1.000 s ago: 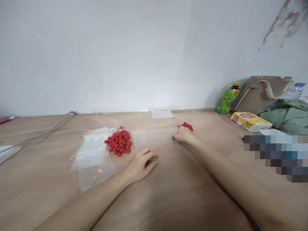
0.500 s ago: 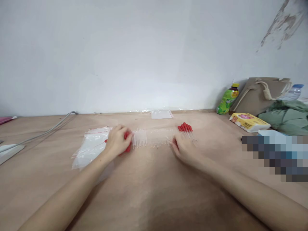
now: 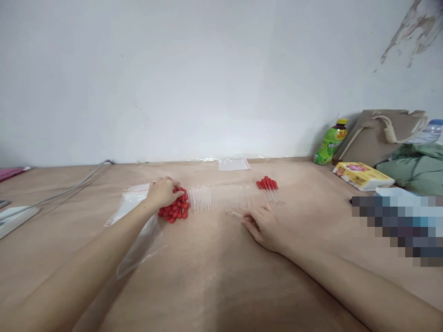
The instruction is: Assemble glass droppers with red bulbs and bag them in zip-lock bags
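Red bulbs (image 3: 178, 213): under and beside left hand (image 3: 162, 192), the nearer | its grip: cannot tell | right hand (image 3: 265, 226): pinches thin tube (image 3: 236, 215), long axis pointing left toward bulbs

Extends both bare forearms (image 3: 104, 249) forward, angled toward each other. Holds the left hand (image 3: 161, 192) palm down with bent fingers (image 3: 170, 181); pinches with the right hand (image 3: 265, 227), lower and pointing leftward
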A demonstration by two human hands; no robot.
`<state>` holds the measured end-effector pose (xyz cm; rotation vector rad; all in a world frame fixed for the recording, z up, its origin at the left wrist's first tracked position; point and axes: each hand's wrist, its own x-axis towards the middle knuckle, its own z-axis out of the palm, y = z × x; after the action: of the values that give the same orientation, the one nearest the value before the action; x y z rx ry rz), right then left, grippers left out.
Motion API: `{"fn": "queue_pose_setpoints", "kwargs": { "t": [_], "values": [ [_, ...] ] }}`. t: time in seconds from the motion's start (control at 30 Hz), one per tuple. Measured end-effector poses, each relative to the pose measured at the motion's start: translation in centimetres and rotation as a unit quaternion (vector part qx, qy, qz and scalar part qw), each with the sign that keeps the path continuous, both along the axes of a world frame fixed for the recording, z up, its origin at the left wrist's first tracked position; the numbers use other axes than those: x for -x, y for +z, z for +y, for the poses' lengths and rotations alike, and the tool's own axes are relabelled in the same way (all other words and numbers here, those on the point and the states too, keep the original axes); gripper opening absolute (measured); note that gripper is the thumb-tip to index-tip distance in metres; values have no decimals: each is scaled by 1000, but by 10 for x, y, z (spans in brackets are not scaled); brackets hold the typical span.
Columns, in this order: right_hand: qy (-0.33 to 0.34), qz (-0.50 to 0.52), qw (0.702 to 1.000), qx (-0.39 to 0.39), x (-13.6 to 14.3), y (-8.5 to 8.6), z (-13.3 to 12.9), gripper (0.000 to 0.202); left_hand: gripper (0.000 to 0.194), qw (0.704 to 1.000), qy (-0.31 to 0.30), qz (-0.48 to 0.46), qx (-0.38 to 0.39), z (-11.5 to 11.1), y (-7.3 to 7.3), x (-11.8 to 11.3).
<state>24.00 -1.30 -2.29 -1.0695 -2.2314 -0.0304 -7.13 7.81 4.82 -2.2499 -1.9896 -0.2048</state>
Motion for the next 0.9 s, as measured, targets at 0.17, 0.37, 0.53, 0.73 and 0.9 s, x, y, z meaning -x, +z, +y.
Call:
{"fn": "queue_pose_setpoints", "kwargs": {
  "t": [0.17,0.37,0.53,0.73,0.9],
  "values": [
    [1,6,1000,10,0,-2,1,11,28,999,-2,-50,-1,0,9,5],
    [10,34,999,29,0,-1,2,18,26,967,-67,-225,-97,-31,22,-12],
    [41,58,997,25,2,0,2,20,25,859,-154,-484,63,-74,-11,-56],
    [42,62,997,29,9,5,-3,19,20,788,-120,-582,161,-92,-41,-85],
    [54,58,996,44,13,5,-4,18,29,750,-119,-634,147,-89,-52,-89]
  ]
}}
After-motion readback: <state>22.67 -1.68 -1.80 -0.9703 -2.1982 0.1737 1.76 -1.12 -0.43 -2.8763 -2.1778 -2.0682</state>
